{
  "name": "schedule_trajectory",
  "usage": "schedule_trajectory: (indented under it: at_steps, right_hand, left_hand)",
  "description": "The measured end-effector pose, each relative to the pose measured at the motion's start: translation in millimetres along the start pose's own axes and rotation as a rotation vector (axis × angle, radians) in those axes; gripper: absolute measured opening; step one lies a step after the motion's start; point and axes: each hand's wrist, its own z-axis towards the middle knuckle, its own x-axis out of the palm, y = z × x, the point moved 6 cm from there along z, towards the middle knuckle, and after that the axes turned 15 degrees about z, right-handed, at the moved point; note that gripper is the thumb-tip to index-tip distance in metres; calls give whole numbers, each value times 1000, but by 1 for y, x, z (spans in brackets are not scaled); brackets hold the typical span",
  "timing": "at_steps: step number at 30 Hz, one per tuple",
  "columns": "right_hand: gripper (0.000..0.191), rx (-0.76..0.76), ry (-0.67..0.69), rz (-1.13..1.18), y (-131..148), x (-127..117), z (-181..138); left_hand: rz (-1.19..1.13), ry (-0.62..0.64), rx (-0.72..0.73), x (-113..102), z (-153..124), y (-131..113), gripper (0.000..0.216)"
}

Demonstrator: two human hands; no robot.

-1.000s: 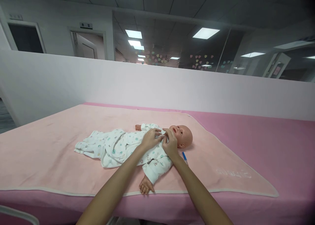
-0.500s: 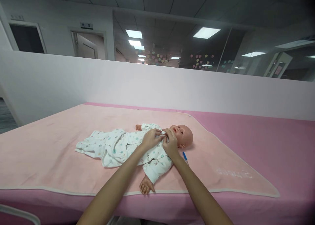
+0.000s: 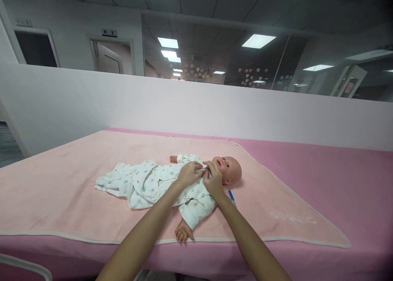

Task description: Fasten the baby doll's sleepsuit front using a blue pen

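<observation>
A baby doll [image 3: 232, 169] lies on its back, head to the right, dressed in a white patterned romper [image 3: 172, 173]. At the neckline, just below the doll's chin, my left hand [image 3: 190, 173] pinches the romper's edge. My right hand [image 3: 214, 180] comes in from the other side, its fingers closed on the same collar and almost touching the left. What fastening, if any, lies between the fingertips is too small to make out. One doll arm stretches toward me, the other away.
Under the doll spreads a peach blanket [image 3: 73, 182] over a pink bed cover [image 3: 346, 178]. A blue-capped pen-like object [image 3: 231, 196] lies beside my right wrist. Behind the bed rises a white partition [image 3: 196, 107]. A pale rail [image 3: 26, 264] shows at bottom left.
Both hands stay at the doll's collar with hardly any movement of the fingers. The whole view has shifted very slightly.
</observation>
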Motion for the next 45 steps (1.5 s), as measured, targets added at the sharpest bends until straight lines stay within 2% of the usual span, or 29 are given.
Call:
schedule_trajectory:
  at_steps: [7,14,23,36,45]
  right_hand:
    - [37,-35,-16,-24,2,-1,2]
    - [32,-69,-27,-66,-8,-2,0]
    - [26,-129,-47,-55,-10,-4,-1]
    - [31,-75,-57,11,-3,-5,1]
    - [28,-38,-48,25,0,-3,-1]
  left_hand:
    - [134,14,-24,2,-1,-3,24]
    - [144,7,-6,6,0,-2,23]
    - [2,52,-8,10,4,2,26]
    - [-64,30,-40,9,2,7,26]
    - [-157,143,-96,7,2,8,24]
